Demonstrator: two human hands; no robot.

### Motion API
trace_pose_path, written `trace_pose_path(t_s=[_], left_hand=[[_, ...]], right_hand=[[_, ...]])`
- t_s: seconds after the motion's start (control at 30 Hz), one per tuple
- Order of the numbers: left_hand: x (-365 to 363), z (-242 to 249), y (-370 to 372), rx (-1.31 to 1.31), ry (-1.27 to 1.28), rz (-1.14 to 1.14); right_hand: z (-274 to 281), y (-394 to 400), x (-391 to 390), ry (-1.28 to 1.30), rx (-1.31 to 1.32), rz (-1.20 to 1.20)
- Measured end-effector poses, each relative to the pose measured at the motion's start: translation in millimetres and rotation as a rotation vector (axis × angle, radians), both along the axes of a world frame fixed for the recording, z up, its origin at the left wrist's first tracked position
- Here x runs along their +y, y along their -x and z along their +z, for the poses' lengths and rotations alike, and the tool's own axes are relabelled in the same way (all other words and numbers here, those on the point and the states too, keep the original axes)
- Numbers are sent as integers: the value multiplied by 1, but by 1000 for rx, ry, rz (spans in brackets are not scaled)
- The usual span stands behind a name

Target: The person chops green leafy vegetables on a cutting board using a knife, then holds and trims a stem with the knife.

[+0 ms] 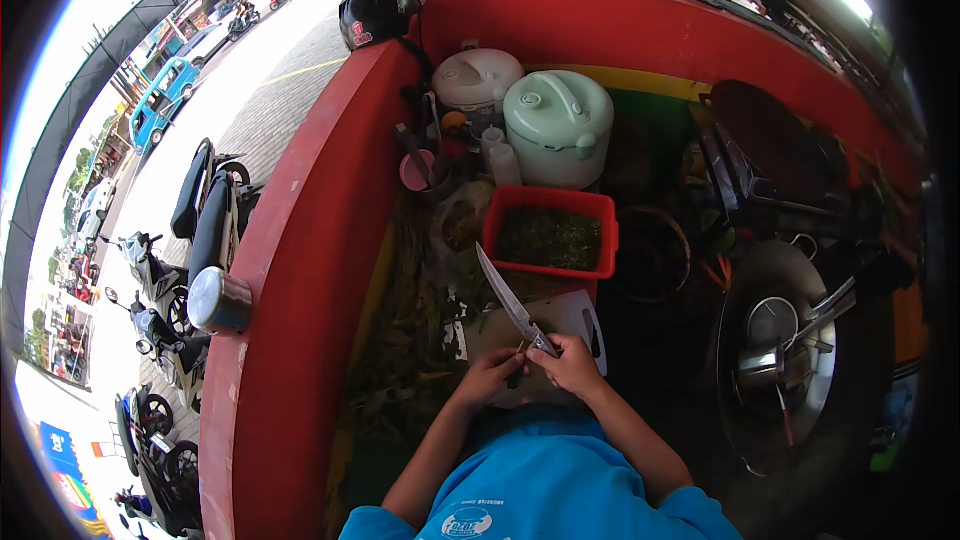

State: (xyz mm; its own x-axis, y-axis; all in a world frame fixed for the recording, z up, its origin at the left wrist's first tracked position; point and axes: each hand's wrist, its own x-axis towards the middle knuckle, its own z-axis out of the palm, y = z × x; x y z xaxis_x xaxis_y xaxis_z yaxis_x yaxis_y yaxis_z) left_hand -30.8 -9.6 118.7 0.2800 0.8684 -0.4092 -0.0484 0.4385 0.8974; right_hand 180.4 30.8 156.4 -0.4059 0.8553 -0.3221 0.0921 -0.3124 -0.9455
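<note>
My right hand [570, 364] is closed round the handle of a large knife [507, 292], whose blade points up and away to the left. Close beside it, my left hand [489, 376] is closed on something small and thin that I cannot make out. Both hands are above a white cutting board [573, 318]. Just beyond the board stands a red plastic basin [613, 240] holding chopped greens [550, 238]. Leaves and stalks [410, 310] lie to the left of the board.
A pale green rice cooker [558, 125] and a white one [477, 78] stand behind the basin. At right is a wok [760, 280] with ladles. A red wall [300, 220] runs along the left, bearing a metal pot [220, 300] and a black helmet [378, 14].
</note>
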Motion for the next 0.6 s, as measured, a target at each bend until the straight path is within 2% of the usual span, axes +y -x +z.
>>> trace_pose_path(t_s=[0.1, 0.17, 0.27, 0.37, 0.4, 0.47, 0.5, 0.57, 0.6], left_hand=[[2, -6, -6, 39, -17, 82], [10, -8, 0, 496, -196, 40], [30, -29, 12, 629, -318, 94], [61, 9, -1, 790, -252, 137], [71, -4, 1, 799, -257, 136], [94, -54, 18, 1096, -509, 111], [96, -66, 18, 1104, -503, 108], [99, -83, 6, 1485, -824, 339], [97, -82, -6, 1488, -819, 338]], right_hand=[[-6, -12, -1, -11, 30, -49], [-7, -24, -1, -7, 80, -124], [-4, -44, -10, 9, 118, -156], [3, -61, -23, 64, 106, -142], [-2, -65, -27, 61, 116, -143], [-11, -71, -36, 88, 150, -121], [-9, -73, -38, 112, 134, -107], [-22, -74, -40, 92, 140, -104], [-27, -76, -40, 66, 140, -103]])
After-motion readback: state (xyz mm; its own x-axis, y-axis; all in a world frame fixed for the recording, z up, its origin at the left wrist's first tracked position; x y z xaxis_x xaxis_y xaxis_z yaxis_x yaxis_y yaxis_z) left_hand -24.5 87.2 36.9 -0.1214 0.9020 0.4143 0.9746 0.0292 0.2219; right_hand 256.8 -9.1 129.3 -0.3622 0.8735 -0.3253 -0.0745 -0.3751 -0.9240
